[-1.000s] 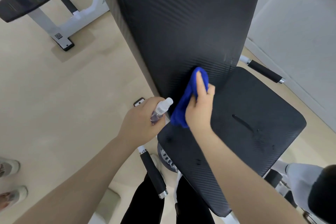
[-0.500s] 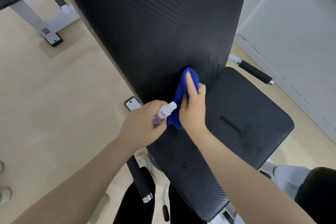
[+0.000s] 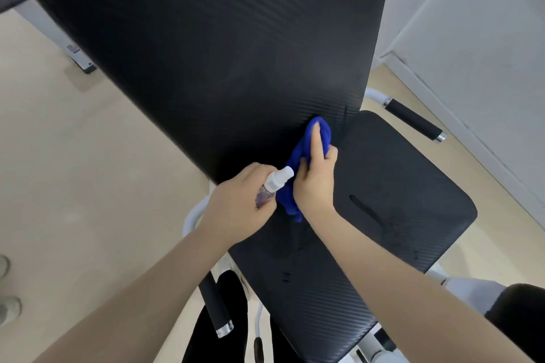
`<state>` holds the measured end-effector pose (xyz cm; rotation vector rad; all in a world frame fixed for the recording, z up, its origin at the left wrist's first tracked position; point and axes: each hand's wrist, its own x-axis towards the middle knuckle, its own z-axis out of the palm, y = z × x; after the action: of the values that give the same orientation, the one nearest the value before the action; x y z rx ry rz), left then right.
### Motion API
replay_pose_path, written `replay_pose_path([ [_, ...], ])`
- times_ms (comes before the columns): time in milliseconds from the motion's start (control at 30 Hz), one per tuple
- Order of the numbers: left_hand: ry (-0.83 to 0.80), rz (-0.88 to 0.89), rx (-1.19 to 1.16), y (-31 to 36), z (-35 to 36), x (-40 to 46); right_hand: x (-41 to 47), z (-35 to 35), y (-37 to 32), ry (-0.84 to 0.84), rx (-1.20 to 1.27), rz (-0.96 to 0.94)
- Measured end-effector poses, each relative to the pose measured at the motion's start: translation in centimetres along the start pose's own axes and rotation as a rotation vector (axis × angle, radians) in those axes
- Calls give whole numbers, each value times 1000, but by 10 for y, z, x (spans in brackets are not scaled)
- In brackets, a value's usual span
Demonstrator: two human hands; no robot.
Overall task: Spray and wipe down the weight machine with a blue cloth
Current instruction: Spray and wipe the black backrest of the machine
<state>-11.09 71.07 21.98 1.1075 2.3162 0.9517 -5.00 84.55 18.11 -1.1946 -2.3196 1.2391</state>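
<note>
A person wipes the weight machine midway through cleaning: droplets dot the seat [image 3: 398,200], which looks sprayed but not yet wiped, while the cloth [image 3: 306,153] works the foot of the backrest [image 3: 221,53], most of it apparently still to cover. The right hand [image 3: 317,183] presses the bunched cloth there, forefinger extended. Just beside it, the left hand [image 3: 236,209] grips the bottle [image 3: 272,187].
</note>
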Motion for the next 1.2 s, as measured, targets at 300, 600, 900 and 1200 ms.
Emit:
replay_pose_path([
  [300,43,-8,67,13,13,18,92,-42,13,161,149,293],
  [600,-18,30,122,14,27,22,13,-20,6,-102,197,-69],
  [900,7,31,133,10,31,22,118,-46,51,186,187,352],
  [1200,-31,-8,68,16,40,26,67,-35,75,-216,-39,308],
])
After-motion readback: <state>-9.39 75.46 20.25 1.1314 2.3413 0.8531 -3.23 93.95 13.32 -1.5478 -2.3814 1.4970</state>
